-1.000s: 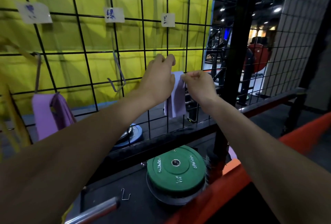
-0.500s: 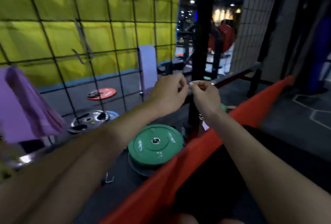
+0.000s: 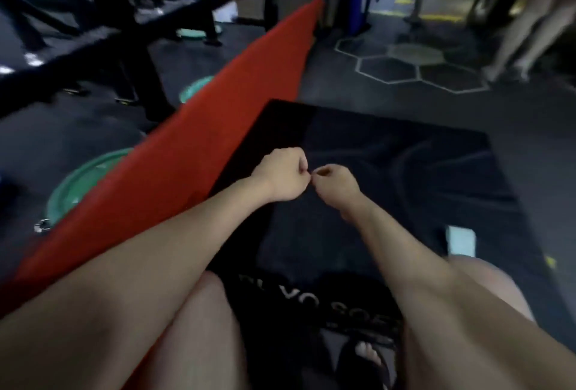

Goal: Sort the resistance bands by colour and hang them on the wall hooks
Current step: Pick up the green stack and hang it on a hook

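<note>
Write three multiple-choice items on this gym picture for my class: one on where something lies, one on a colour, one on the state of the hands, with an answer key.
1. Where does the green weight plate lie?
A. on the black mat
B. on the floor left of the red pad
C. in a hand

2. What colour is the long pad?
A. red
B. blue
C. white

3. How are the left hand and right hand?
A. spread flat
B. far apart
C. fingers curled, close together

Answers:
1 B, it shows beyond the pad's left edge.
2 A, it is plainly red.
3 C, both fists nearly meet above the black mat; anything held is too small to tell.
</note>
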